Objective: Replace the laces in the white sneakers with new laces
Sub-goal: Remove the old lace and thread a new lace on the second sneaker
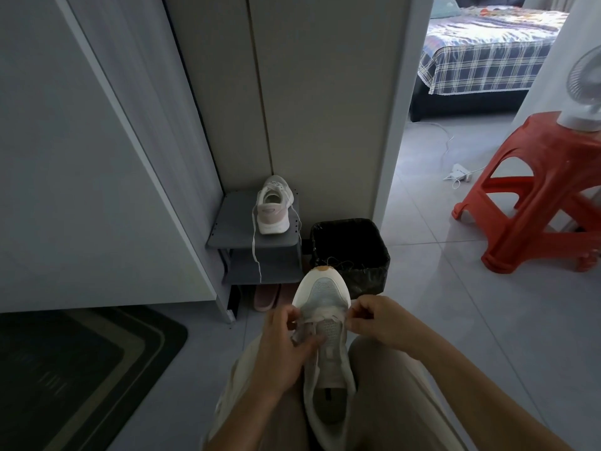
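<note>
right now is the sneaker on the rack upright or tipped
Upright: the sneaker stands on its sole on the grey rack, heel toward the camera, a lace hanging over the edge.

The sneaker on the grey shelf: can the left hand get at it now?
Probably not at once: the left hand grips the sneaker on the lap and must let go first. Otherwise the way to the sneaker on the shelf looks free, perhaps with a lean.
</note>
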`<state>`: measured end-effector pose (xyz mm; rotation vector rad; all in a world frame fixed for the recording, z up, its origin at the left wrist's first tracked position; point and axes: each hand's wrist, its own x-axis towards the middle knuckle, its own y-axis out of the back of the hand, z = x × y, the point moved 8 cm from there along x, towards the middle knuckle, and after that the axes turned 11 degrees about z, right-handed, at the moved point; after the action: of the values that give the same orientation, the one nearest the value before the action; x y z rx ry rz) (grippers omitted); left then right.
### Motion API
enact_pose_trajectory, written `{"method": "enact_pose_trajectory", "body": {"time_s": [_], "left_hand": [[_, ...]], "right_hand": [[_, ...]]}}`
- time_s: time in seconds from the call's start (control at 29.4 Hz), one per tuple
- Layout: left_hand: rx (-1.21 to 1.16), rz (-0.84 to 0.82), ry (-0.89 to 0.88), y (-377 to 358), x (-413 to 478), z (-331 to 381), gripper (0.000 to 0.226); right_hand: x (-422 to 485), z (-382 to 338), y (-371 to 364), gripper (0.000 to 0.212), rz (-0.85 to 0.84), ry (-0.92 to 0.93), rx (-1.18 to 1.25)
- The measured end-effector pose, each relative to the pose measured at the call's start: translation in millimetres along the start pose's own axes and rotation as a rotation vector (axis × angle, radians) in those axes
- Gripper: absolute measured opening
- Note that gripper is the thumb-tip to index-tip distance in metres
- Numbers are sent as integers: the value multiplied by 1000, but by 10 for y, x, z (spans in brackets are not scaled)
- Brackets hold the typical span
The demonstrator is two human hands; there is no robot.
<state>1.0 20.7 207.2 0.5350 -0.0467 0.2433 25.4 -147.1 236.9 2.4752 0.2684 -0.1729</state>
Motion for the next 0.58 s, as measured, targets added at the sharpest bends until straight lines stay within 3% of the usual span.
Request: {"method": "enact_pose_trajectory", "body": {"time_s": [0.07, 0.17, 0.24, 0.41, 0.48, 0.58], "left_hand": [[43, 43, -61, 32, -6, 40, 37], [206, 165, -392, 56, -39, 337, 26], [305, 181, -574, -21, -69, 507, 20], [379, 145, -726, -182, -4, 643, 11], [257, 91, -644, -145, 31, 595, 15], [22, 146, -319, 128, 124, 238, 9]], "right_hand": [[-4, -8, 3, 14, 34, 70, -48], [-4, -4, -8, 13, 45, 61, -78], [2, 36, -19, 13, 17, -33, -33], [-6, 188, -55, 27, -36, -326, 148], [30, 207, -40, 27, -18, -347, 130], [61, 194, 0, 22, -48, -275, 66]]}}
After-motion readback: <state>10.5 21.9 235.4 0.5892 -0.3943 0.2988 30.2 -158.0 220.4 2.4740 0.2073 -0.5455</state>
